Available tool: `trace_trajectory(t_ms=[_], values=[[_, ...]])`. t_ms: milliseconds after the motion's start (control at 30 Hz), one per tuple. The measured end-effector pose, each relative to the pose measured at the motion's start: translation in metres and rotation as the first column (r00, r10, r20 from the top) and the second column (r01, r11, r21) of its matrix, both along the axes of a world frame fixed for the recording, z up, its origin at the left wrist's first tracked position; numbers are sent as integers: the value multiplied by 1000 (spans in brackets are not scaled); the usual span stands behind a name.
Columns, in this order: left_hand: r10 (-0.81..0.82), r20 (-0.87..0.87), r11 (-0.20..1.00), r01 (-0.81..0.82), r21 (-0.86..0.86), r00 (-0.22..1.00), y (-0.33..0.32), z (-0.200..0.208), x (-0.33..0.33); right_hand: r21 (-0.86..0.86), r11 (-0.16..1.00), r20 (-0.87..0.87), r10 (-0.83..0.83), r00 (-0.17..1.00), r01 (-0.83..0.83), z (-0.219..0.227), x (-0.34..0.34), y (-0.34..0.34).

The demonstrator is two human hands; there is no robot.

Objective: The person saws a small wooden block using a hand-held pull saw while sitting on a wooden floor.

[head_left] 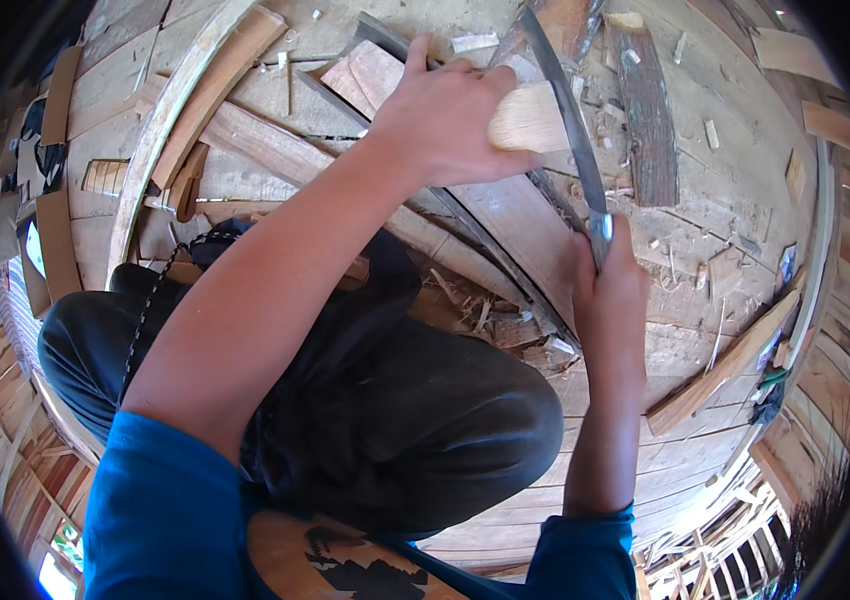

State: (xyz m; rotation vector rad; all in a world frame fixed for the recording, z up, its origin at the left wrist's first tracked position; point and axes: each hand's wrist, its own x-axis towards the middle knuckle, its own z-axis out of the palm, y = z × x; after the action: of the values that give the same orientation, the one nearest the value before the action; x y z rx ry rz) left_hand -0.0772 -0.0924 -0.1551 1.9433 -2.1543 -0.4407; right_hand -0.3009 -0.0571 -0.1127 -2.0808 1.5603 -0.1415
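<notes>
My left hand point(445, 118) grips a pale, rounded piece of wood point(529, 118), with the thumb along its near side and the fingers over its far side. My right hand point(610, 275) is closed round the handle of a long-bladed knife point(567, 105), a machete by its shape. Its dark blade points away from me and lies across the right end of the wood piece; whether edge and wood touch I cannot tell. Beneath my hands runs a flat plank point(520, 215), slanting from far left to near right, with dark strips along its side.
Wood chips and shavings point(485, 310) litter the plank floor. A bark-covered slab point(645, 115) lies at the far right, a long board point(730, 355) nearer on the right. Curved strips point(180, 115) lie at the left. My bent leg point(415, 420) is close below the plank.
</notes>
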Motion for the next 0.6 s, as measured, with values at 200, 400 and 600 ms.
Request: trace_trajectory(t_ms=[200,400,600], values=[[8,21,1000,-9,30,1000,0,0,-2,109,986,-60,-118,991,124,18,-41,42],[14,4,1000,-14,26,1000,-1,0,-2,-6,999,-26,-41,999,40,-4,-8,11],[11,27,1000,-11,9,1000,0,-2,-1,118,979,-43,-161,986,165,21,-39,49]])
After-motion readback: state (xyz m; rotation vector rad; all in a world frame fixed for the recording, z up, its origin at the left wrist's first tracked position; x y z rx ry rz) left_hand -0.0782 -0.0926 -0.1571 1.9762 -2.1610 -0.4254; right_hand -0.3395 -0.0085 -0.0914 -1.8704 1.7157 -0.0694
